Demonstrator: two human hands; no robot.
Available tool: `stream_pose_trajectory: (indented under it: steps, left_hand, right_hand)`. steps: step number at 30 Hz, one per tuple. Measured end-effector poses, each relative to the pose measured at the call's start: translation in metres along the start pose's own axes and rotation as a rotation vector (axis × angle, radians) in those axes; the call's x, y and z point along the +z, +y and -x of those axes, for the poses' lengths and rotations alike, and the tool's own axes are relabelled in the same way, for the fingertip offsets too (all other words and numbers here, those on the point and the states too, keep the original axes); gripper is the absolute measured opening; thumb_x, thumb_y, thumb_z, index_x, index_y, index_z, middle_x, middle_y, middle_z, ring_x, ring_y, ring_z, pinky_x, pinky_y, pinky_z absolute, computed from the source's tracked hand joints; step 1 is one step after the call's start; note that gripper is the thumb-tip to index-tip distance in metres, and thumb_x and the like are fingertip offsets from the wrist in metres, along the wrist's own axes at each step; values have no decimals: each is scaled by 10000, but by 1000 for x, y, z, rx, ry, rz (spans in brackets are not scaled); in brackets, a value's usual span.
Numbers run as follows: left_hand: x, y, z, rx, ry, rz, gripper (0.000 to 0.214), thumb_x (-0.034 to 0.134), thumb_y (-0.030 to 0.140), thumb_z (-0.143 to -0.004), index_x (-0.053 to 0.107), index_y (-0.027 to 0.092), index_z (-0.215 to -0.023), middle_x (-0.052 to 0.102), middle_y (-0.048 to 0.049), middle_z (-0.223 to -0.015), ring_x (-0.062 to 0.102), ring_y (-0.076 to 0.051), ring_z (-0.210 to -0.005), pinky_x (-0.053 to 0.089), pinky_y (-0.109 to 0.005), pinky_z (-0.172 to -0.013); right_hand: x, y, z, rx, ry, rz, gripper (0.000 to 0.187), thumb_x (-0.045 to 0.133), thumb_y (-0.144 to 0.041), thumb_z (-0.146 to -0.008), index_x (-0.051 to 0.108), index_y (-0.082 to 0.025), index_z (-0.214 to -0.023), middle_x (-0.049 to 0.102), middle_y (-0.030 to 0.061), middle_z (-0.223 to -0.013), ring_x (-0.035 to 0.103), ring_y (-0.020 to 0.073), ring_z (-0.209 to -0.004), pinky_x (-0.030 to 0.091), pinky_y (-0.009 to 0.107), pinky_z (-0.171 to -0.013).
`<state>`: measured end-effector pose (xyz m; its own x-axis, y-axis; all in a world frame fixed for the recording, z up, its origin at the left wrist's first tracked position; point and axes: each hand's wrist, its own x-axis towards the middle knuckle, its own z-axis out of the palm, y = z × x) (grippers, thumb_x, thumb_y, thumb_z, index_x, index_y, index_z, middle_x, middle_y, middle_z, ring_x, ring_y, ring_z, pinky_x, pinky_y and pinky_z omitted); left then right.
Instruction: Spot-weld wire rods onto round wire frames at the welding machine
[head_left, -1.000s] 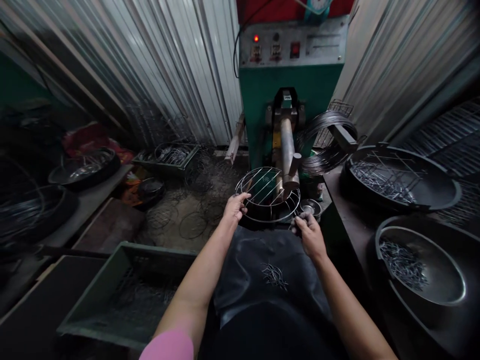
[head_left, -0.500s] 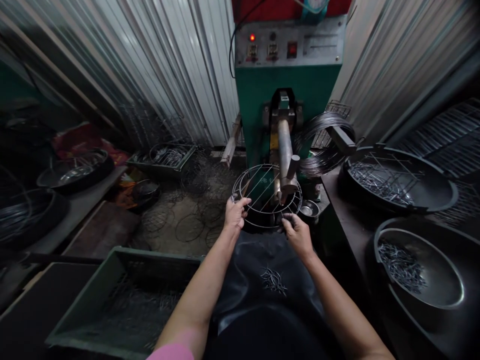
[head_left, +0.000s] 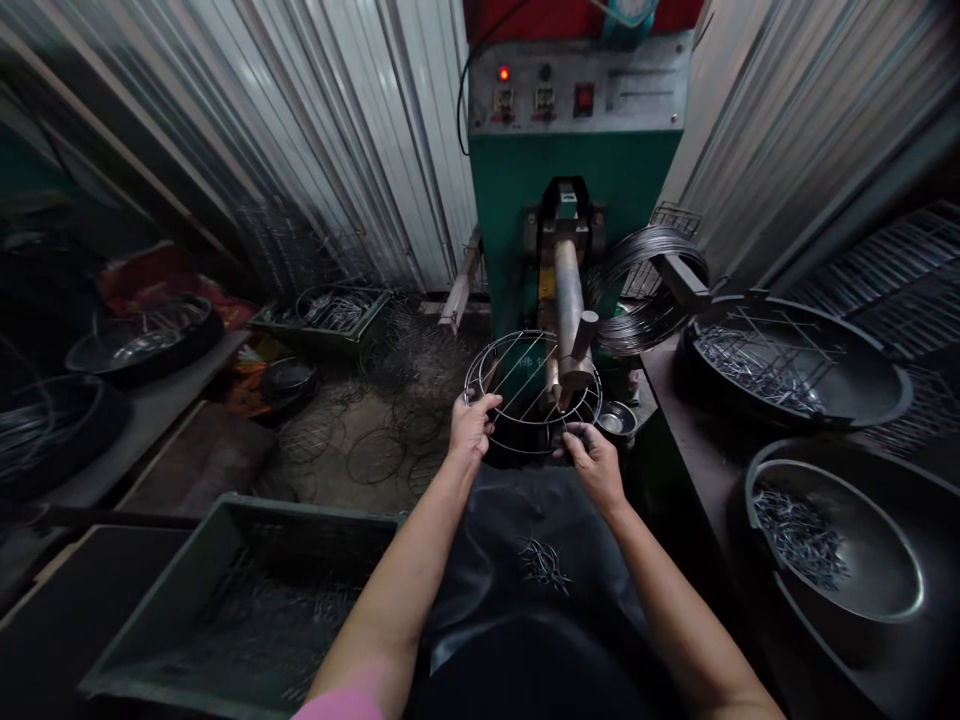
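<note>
A round wire rack (head_left: 517,375) made of two rings and straight cross wires sits over the metal arm (head_left: 568,300) of a green welding machine (head_left: 570,170). My left hand (head_left: 472,425) grips the rack's left rim, fingers curled round the wire. My right hand (head_left: 592,462) pinches the lower ring at the rack's near right side. A small bunch of short wire pieces (head_left: 546,562) lies on the dark apron over my lap.
Two black basins (head_left: 885,395) (head_left: 907,585) with wire pieces stand on the right bench. A wire coil (head_left: 645,285) hangs beside the machine. A small steel bowl (head_left: 616,420) sits by the rack. A green tray (head_left: 225,600) lies low left; wire rings litter the floor (head_left: 375,450).
My right hand has slid left along the lower ring, from the rack's right side toward its near edge. The rack has turned slightly. My left hand keeps its grip.
</note>
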<state>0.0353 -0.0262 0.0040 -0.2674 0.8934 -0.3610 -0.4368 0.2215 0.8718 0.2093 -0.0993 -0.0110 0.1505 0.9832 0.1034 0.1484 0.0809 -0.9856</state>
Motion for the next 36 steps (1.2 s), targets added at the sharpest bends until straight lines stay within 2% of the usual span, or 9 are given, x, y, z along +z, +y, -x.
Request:
stream_pose_trajectory:
  steps: [11, 17, 20, 22, 24, 26, 30, 33, 36]
  left_hand:
    - [7, -3, -11, -60, 59, -53, 388, 738, 236, -442, 423, 189, -664, 339, 101, -468, 274, -24, -368, 175, -164, -356]
    - [-13, 8, -19, -197, -31, -130, 475, 785, 449, -454, 502, 176, -720, 431, 58, -572, 401, -55, -437, 320, -189, -407]
    - [-17, 28, -40, -307, -109, -223, 496, 745, 548, -500, 546, 176, -761, 490, 25, -627, 486, -100, -500, 412, -251, -471]
    - [-12, 38, -54, -341, -162, -304, 440, 764, 484, -516, 554, 170, -743, 500, 19, -625, 482, -100, -491, 411, -257, -470]
    - [-6, 41, -64, -343, -181, -353, 369, 790, 368, -517, 528, 160, -673, 470, 33, -575, 407, -64, -429, 343, -216, -420]
    - [-3, 38, -67, -310, -158, -338, 353, 794, 287, -515, 481, 159, -613, 416, 57, -523, 298, -25, -376, 233, -182, -375]
    - [-15, 26, -57, -267, -156, -207, 366, 800, 239, -489, 463, 160, -611, 360, 82, -488, 252, -5, -362, 162, -157, -363]
    - [-24, 23, -43, -228, -157, -112, 384, 802, 207, -444, 461, 155, -614, 344, 92, -482, 259, 1, -369, 152, -140, -356]
    - [-23, 22, -29, -164, -102, -21, 418, 799, 208, -414, 432, 161, -609, 310, 109, -477, 219, 9, -364, 119, -137, -348]
  right_hand:
    - [2, 1, -11, -14, 29, 20, 279, 531, -432, -797, 591, -172, -880, 679, 38, -710, 639, 154, -582, 495, 272, -597]
    - [-8, 0, 1, 48, 101, -39, 348, 561, -478, -764, 630, -184, -936, 680, 47, -779, 635, 164, -584, 502, 289, -585]
    - [-31, 25, 21, 119, 180, 13, 406, 561, -465, -757, 638, -168, -1022, 665, 40, -754, 602, 148, -555, 488, 293, -588]
    - [-47, 51, 38, 237, 158, 73, 406, 585, -451, -712, 656, -151, -976, 645, 29, -683, 582, 147, -531, 477, 294, -566]
    - [-59, 75, 52, 397, 114, 90, 380, 629, -435, -644, 660, -146, -888, 616, 14, -591, 574, 157, -504, 471, 297, -530]
    - [-64, 83, 60, 450, 111, 45, 381, 640, -439, -627, 639, -147, -871, 608, 8, -582, 563, 152, -477, 464, 293, -500]
    - [-47, 46, 50, 259, 111, -108, 354, 602, -454, -730, 595, -154, -919, 644, 34, -717, 595, 138, -556, 487, 283, -564]
    - [-15, 4, 33, 95, 60, -216, 300, 569, -436, -784, 577, -179, -938, 663, 46, -818, 628, 144, -650, 502, 285, -624]
    - [15, -15, 21, 20, -13, -218, 257, 561, -418, -782, 581, -184, -883, 670, 51, -838, 631, 143, -644, 498, 267, -578]
